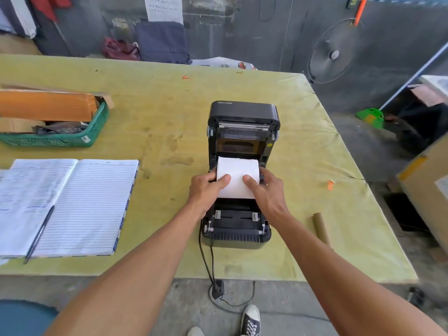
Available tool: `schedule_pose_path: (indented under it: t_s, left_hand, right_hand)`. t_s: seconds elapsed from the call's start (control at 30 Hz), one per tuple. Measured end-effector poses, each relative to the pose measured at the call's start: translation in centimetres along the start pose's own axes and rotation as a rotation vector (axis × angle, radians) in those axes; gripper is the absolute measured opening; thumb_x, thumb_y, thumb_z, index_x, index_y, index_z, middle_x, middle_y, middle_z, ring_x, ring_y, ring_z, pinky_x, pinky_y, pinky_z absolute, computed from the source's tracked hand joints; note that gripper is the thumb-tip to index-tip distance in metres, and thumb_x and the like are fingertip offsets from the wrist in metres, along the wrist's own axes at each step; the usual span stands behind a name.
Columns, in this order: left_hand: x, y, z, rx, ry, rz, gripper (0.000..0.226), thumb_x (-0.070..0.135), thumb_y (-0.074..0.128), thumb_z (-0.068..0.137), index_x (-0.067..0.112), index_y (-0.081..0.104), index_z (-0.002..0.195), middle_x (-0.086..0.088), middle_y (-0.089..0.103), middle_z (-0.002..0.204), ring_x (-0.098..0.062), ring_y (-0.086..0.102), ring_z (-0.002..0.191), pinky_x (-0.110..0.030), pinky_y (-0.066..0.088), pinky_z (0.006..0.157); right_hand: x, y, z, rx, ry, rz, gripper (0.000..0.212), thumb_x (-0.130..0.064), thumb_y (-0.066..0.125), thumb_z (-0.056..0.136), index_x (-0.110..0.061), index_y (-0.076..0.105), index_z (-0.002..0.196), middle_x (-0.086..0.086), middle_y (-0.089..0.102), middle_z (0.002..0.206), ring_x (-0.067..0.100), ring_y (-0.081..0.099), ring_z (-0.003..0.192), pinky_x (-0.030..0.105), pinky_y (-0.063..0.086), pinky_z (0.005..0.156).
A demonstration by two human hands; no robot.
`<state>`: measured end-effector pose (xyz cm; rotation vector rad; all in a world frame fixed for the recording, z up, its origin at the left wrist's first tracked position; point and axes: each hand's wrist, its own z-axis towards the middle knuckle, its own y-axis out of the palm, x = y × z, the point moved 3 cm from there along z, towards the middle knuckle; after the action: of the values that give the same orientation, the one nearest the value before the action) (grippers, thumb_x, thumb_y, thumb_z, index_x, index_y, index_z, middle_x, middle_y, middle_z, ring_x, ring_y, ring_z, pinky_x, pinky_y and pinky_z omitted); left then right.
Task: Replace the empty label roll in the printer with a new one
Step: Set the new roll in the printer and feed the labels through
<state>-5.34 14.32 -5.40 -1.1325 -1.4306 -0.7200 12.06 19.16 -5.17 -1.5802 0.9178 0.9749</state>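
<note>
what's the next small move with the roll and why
Probably ease the white label roll down into the bay of the open black printer: the left hand and right hand grip its ends, and it seems to sit high.

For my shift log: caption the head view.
Left hand and right hand hold a white label roll in the open printer.

printer (243, 112) 1 | label roll (237, 167) 1 | cardboard tube (320, 227) 1 | notebook (84, 202) 1 | basket (97, 128) 1
</note>
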Motion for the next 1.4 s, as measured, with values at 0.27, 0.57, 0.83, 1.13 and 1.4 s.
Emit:
schedule_pose_path:
  t_s: [0.27, 0.57, 0.83, 1.13, 1.4]
  left_hand:
    - [-1.2, 0.1, 0.5, -0.019, -0.009, 0.079, 0.04, 0.038, 0.074, 0.083, 0.017, 0.074, 0.117, 0.006, 0.072, 0.119, -0.011, 0.068, 0.105, -0.025, 0.052, 0.091]
    - [-1.3, 0.6, 0.5, 0.006, 0.028, 0.147, 0.042, 0.038, 0.076, 0.079, 0.014, 0.075, 0.115, 0.004, 0.067, 0.129, -0.011, 0.067, 0.107, -0.03, 0.053, 0.095]
    - [-1.5, 0.7, 0.4, 0.061, -0.054, 0.339, 0.082, 0.074, 0.059, 0.058, 0.026, 0.07, 0.123, 0.0, 0.061, 0.137, -0.025, 0.054, 0.125, -0.042, 0.046, 0.105]
    - [1.0, -0.3, 2.1, -0.079, -0.115, 0.543, 0.05, 0.044, 0.086, 0.067, 0.006, 0.076, 0.099, -0.003, 0.075, 0.105, -0.025, 0.07, 0.101, -0.041, 0.055, 0.09]
    - [5.7, 0.7, 3.7, -0.162, -0.004, 0.761, 0.039, 0.015, 0.084, 0.072, 0.018, 0.068, 0.107, -0.005, 0.061, 0.112, -0.023, 0.059, 0.107, -0.028, 0.043, 0.088]
  right_hand:
    - [2.4, 0.8, 1.0, -0.004, -0.014, -0.008, 0.1, -0.09, 0.057, 0.059, -0.028, 0.053, 0.137, 0.005, 0.058, 0.13, 0.021, 0.069, 0.099, 0.045, 0.059, 0.088]
    - [3.6, 0.6, 1.5, 0.001, -0.011, -0.021, 0.095, -0.087, 0.06, 0.063, -0.026, 0.056, 0.135, 0.005, 0.059, 0.127, 0.02, 0.07, 0.095, 0.044, 0.06, 0.085]
    - [1.8, 0.3, 0.2, -0.003, -0.007, -0.145, 0.046, -0.047, 0.065, 0.091, -0.018, 0.063, 0.127, 0.006, 0.042, 0.119, 0.023, 0.051, 0.113, 0.031, 0.049, 0.096]
    - [0.5, -0.1, 0.8, -0.017, 0.03, -0.314, 0.06, -0.049, 0.072, 0.083, -0.01, 0.063, 0.127, 0.009, 0.058, 0.121, 0.021, 0.063, 0.099, 0.038, 0.056, 0.09]
    - [-2.7, -0.8, 2.6, -0.076, -0.029, -0.543, 0.084, -0.038, 0.081, 0.081, -0.008, 0.038, 0.147, 0.011, 0.047, 0.143, 0.029, 0.051, 0.127, 0.039, 0.045, 0.103]
